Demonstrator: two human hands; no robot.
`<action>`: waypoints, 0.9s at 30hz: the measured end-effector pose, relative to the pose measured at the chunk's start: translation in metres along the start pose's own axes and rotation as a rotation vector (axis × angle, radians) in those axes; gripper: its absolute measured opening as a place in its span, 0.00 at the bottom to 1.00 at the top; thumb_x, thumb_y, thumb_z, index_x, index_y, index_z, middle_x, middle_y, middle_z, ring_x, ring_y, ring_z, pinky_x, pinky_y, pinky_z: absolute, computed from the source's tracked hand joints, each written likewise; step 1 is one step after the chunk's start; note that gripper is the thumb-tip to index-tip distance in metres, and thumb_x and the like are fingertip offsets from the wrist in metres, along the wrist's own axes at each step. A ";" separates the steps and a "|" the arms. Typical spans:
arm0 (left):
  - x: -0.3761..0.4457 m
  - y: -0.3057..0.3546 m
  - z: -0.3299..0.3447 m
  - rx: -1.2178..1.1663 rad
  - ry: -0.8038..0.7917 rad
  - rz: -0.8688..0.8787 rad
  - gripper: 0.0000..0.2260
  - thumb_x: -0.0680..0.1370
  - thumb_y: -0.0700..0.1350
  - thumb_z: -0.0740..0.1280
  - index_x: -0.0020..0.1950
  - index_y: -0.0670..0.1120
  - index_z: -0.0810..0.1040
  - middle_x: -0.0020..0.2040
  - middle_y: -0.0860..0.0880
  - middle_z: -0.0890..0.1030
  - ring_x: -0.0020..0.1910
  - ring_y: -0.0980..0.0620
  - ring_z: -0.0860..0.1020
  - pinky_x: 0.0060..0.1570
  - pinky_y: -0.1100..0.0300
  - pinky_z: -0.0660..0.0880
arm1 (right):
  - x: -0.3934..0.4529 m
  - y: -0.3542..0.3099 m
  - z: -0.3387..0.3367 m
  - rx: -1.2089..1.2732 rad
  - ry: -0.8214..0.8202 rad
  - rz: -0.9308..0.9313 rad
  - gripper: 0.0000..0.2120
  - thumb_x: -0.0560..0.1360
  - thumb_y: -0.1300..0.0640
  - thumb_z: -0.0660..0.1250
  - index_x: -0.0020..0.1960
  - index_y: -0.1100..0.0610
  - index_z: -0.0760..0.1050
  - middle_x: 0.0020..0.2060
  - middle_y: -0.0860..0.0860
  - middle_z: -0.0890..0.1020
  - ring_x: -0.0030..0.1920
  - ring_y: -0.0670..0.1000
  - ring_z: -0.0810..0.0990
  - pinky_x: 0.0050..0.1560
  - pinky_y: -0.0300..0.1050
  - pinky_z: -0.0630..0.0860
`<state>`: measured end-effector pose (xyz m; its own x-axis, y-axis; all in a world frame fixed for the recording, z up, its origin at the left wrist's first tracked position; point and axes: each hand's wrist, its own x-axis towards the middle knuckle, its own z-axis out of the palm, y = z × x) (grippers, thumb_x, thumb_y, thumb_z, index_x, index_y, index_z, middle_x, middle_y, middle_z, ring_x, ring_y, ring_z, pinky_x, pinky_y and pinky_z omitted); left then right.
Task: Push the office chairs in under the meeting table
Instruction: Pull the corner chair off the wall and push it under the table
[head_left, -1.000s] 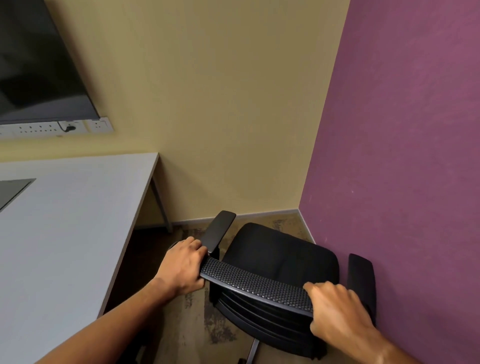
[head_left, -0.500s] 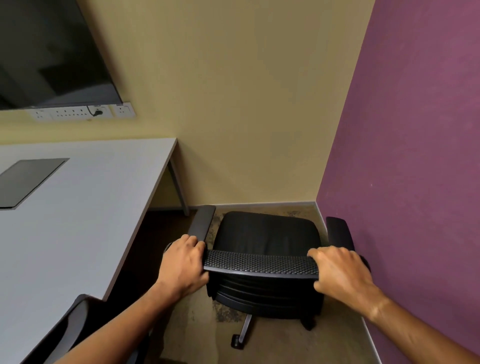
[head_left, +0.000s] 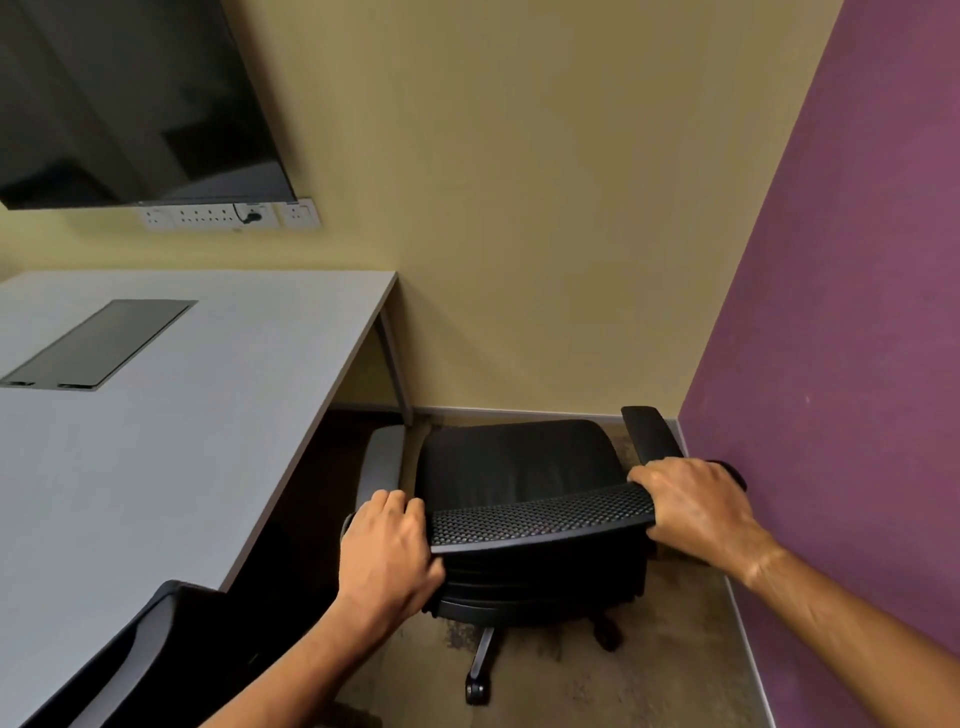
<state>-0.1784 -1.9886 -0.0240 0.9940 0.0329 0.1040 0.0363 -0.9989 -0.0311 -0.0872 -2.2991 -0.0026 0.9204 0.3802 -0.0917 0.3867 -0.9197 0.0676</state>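
A black office chair (head_left: 519, 462) with a mesh backrest stands in the corner, its seat facing the yellow wall. My left hand (head_left: 387, 551) grips the left end of the backrest top. My right hand (head_left: 693, 506) grips the right end. The chair's left armrest lies close to the right edge of the white meeting table (head_left: 182, 447); its right armrest is near the purple wall. A second chair (head_left: 150, 654) shows part of its back at the table's near edge, lower left.
A purple wall (head_left: 831, 364) runs close along the right side. The yellow wall (head_left: 519, 208) is straight ahead, with a dark screen (head_left: 130, 104) and sockets upper left. A table leg (head_left: 395, 364) stands near the corner. Worn carpet (head_left: 597, 675) lies under the chair.
The chair has turned clockwise and now faces the yellow wall more squarely, with its right armrest swung towards the corner. Both hands kept their grip. The view shifted left, showing more table.
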 end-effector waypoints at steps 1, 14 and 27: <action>0.001 0.001 0.001 0.003 -0.004 -0.014 0.11 0.63 0.53 0.69 0.37 0.46 0.75 0.36 0.48 0.77 0.37 0.48 0.75 0.36 0.54 0.76 | 0.007 0.001 0.000 -0.003 0.004 -0.014 0.14 0.67 0.54 0.68 0.53 0.47 0.76 0.45 0.44 0.81 0.48 0.49 0.80 0.47 0.48 0.78; 0.041 -0.003 0.009 -0.014 0.035 -0.173 0.13 0.59 0.52 0.69 0.35 0.46 0.74 0.33 0.48 0.73 0.33 0.49 0.72 0.31 0.54 0.73 | 0.123 0.013 -0.005 0.027 0.056 -0.213 0.13 0.70 0.51 0.70 0.55 0.47 0.78 0.48 0.46 0.82 0.51 0.50 0.80 0.52 0.49 0.78; 0.105 -0.036 0.018 -0.025 0.041 -0.378 0.14 0.54 0.49 0.69 0.34 0.44 0.71 0.32 0.47 0.71 0.32 0.47 0.71 0.29 0.53 0.71 | 0.269 -0.010 -0.003 0.094 0.163 -0.395 0.09 0.69 0.56 0.71 0.48 0.49 0.81 0.41 0.48 0.83 0.43 0.52 0.81 0.41 0.51 0.80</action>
<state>-0.0732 -1.9485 -0.0295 0.9062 0.3979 0.1429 0.3962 -0.9172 0.0410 0.1566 -2.1873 -0.0252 0.7030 0.7082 0.0661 0.7108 -0.7026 -0.0322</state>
